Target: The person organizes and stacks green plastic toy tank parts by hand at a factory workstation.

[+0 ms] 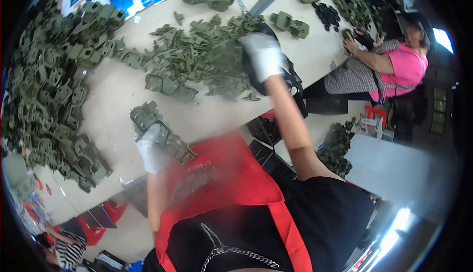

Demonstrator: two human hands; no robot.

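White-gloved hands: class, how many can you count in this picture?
2: the left hand holds a green plastic assembly at the table edge; the right hand reaches into the parts pile.

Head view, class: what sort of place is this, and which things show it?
Probably a small factory assembly bench. Heaps of identical green plastic parts cover the work table, the gloved left hand holds an assembled green piece, and a co-worker handles the same parts.

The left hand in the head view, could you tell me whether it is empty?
No, the gloved left hand grips a green plastic assembly at the edge of the table.
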